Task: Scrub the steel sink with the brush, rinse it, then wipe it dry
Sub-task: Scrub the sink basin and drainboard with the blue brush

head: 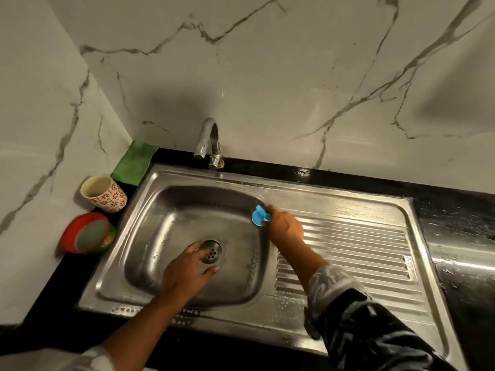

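Head view: the blue brush (pixel 260 215) sits at the right basin rim of the steel sink (pixel 166 207), gripped by the right hand (pixel 285 226) — scrubbing, I judge. The left hand (pixel 187 269) spreads empty over the drain (pixel 213 252). Next — cover the remaining walls, then rinse.

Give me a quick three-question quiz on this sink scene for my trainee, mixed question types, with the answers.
1. True or false: the right hand holds the blue brush at the basin's right rim.
2. The left hand lies by: A) a plate B) the drain C) a pan.
3. What colour is the cloth at the back left corner of the sink?
Key: 1 true; 2 B; 3 green.
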